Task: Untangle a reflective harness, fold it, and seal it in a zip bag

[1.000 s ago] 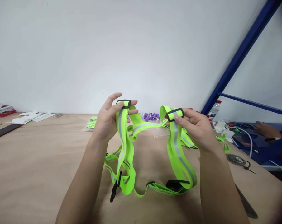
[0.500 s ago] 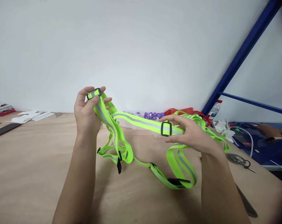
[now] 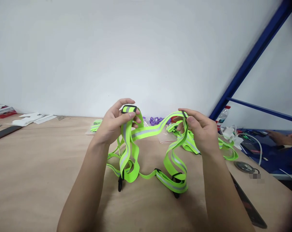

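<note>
Head view: we look down at a brown tabletop [image 3: 39,167]; our landmark is the neon-green strap harness [image 3: 150,129], raised above it between our hands.
White papers [image 3: 29,119]: well to the left of the harness.
Left hand [image 3: 113,122]: thumb and fingers pinch the left buckle [image 3: 129,109], at the harness's upper left.
Left loops [image 3: 132,175]: slack and overlapping, low on the harness; we judge they could tangle if our hands pulled apart quickly.
Purple pieces [image 3: 156,120]: behind the harness.
Right strap [image 3: 179,163]: curled, low on the harness; a twist could set in if its buckle were turned further.
Right hand [image 3: 205,129]: fingertips grasp the right buckle [image 3: 184,114], edge-on at the harness's upper right; a light pinch might let it slip.
Green bundle [image 3: 190,141]: just behind the harness's right side; straps could snag there if dragged backward.
Bottle [image 3: 223,116]: farther right of the harness.
</note>
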